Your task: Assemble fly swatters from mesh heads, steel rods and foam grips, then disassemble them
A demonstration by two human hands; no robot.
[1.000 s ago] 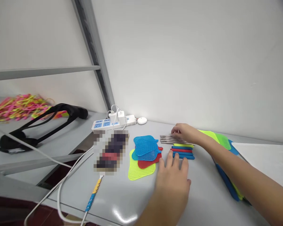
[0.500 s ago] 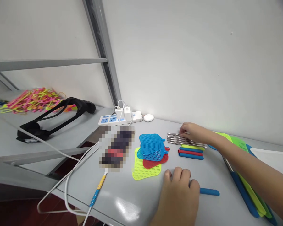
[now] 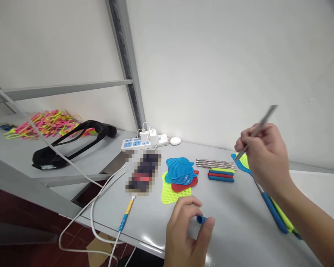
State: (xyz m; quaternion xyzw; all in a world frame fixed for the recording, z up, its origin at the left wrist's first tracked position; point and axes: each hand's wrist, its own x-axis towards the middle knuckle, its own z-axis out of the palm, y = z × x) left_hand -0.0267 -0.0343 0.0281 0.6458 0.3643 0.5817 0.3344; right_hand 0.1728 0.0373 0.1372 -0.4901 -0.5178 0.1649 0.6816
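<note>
My left hand (image 3: 185, 231) is closed around a short blue tube (image 3: 200, 219), its open round end facing up and away. In my right hand (image 3: 267, 157), raised above the table at right, a thin metal rod (image 3: 264, 120) is gripped at a slant. Further back lie several more metal rods (image 3: 211, 163) side by side. Just in front of them sit handle tubes in yellow, blue and red (image 3: 221, 175). Perforated fly swatter heads, blue (image 3: 179, 167), red (image 3: 180, 187) and yellow (image 3: 171, 194), overlap in a stack between the hands and the phone.
Whole fly swatters (image 3: 273, 213) lie at right, partly behind my right forearm. A pixelated phone (image 3: 143, 174) with a white cable is left of the heads. Behind it stands a power strip (image 3: 164, 140). A black headset-like frame (image 3: 75, 144) and colourful bands (image 3: 48, 122) occupy the left shelf.
My right hand has lifted a metal rod from the row and moved right and up with it. My left hand has picked the blue tube off the table and turned its open end up.
</note>
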